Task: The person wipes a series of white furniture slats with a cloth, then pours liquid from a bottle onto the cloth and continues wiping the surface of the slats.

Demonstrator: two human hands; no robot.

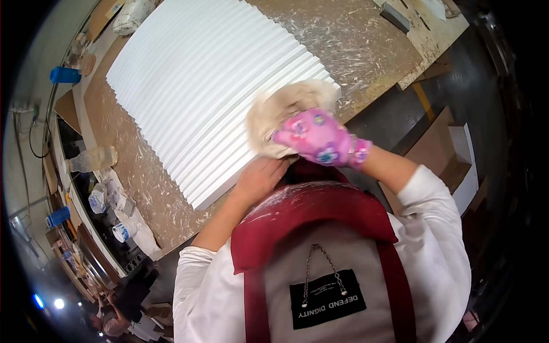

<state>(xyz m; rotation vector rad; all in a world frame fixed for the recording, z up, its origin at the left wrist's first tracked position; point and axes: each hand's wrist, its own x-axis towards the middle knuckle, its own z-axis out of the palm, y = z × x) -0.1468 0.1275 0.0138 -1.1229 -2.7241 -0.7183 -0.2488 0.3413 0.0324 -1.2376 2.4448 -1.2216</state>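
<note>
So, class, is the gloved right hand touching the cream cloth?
Touching: the head view shows the gloved right hand clutching the bunched cream cloth.

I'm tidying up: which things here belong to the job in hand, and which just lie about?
In use, apparently:
beige cloth, in the gloved right hand
white strips, near left hand

Probably just lying about:
blue container
grey block
clear container

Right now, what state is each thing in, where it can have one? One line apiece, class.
Right hand: gloved, closed on the cloth
Cream cloth: bunched up
Left hand: bare, fingertips partly hidden
White ridged pieces: lying side by side
Brown worktop: streaked white
Red apron: smudged white
Grey block: lying down
</note>
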